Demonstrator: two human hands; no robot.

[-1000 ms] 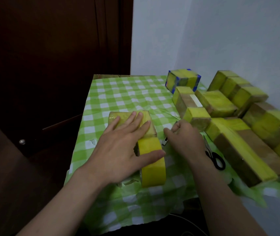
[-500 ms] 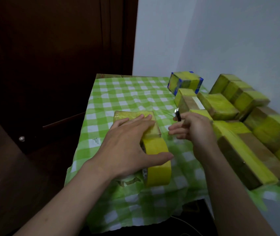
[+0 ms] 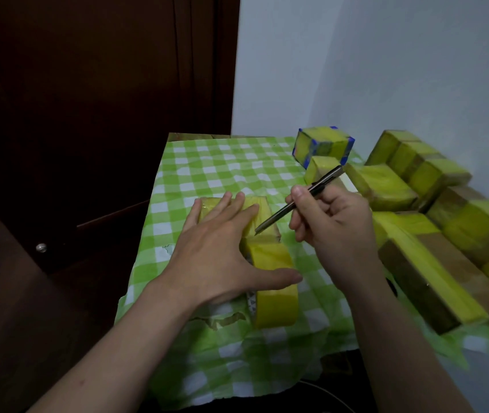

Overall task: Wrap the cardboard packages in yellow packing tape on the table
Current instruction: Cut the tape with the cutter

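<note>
A small cardboard package [image 3: 259, 208] wrapped in yellow tape lies on the green checked tablecloth [image 3: 207, 162]. My left hand [image 3: 222, 251] presses flat on top of it, fingers straight, thumb lying across the yellow tape roll [image 3: 273, 287] that stands on edge right in front of the package. My right hand [image 3: 335, 225] grips a slim metal utility knife [image 3: 297, 201] like a pen. Its tip points down at the strip of tape between package and roll.
Several tape-wrapped packages [image 3: 386, 186] lie stacked along the right side by the wall; the far one has blue edges [image 3: 323, 143]. A long one [image 3: 434, 272] lies close to my right forearm. A dark wooden door [image 3: 88, 99] stands left of the table.
My right hand picked the knife up from the table beside the scissors, lifted it and brought its tip down to the tape by the package. My left hand stayed pressed on the package.
</note>
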